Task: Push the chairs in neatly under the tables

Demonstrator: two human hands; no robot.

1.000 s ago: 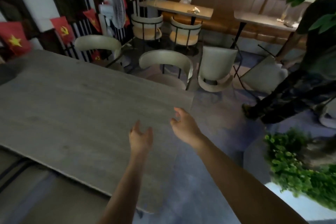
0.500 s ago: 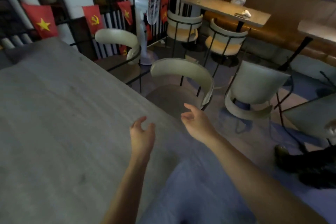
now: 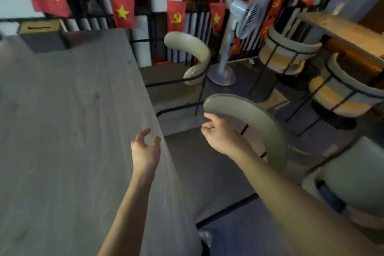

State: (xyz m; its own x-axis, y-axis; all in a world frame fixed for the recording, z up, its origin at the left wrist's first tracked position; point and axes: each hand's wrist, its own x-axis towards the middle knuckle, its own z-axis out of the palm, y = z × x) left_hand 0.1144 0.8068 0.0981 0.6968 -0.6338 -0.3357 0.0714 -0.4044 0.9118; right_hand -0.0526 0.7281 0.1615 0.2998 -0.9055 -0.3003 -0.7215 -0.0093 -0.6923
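A long grey wooden table (image 3: 72,110) fills the left half of the view. Beside its right edge stands a chair with a curved cream backrest (image 3: 259,118) and a grey seat (image 3: 207,172), set apart from the table. My right hand (image 3: 220,133) is at the left end of that backrest, with its fingertips touching the inner face and the fingers curled but not closed around it. My left hand (image 3: 145,149) hovers over the table's edge with the fingers spread and holds nothing. A second cream chair (image 3: 191,48) stands farther along the same side.
A white standing fan (image 3: 247,14) stands beyond the chairs near a black railing hung with red flags (image 3: 122,10). Two tan-cushioned chairs (image 3: 286,54) (image 3: 349,93) sit by another table (image 3: 342,27) at the right. Another cream chair (image 3: 353,174) stands close at the lower right.
I have moved forward along the table and the view has swung left. My right hand has reached out and come against the near chair's backrest. My left hand stays open over the table's edge.
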